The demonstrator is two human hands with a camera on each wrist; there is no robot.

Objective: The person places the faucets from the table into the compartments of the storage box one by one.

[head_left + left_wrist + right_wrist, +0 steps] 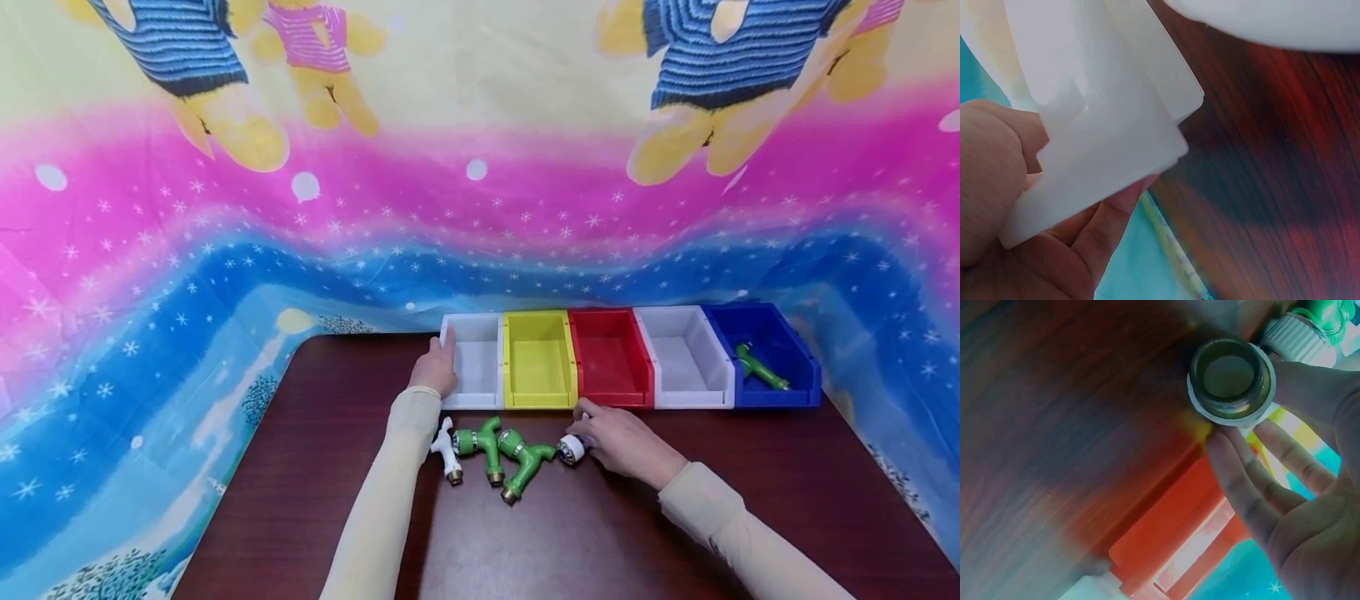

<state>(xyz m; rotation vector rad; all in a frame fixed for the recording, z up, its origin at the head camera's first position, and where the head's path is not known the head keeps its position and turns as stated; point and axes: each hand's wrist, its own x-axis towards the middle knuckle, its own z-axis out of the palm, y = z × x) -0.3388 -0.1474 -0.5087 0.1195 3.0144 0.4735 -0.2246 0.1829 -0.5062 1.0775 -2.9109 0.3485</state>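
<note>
My left hand (435,368) grips the side wall of the leftmost white bin (477,400). In the left wrist view the thumb and fingers lie on either side of that white plastic wall (1104,162). My right hand (626,442) holds a white tap (571,450) just above or on the table, in front of the red bin (611,398). The right wrist view looks into its round threaded end (1229,378), and the fingers hide part of its body. Left of it lie two green taps (491,450) and another white tap (447,454), partly behind my left forearm.
Five bins stand in a row along the table's back edge: white, yellow (540,400), red, white (693,400) and blue (780,398). A green tap (761,367) lies in the blue bin. A printed curtain (480,217) hangs behind the brown table (570,550).
</note>
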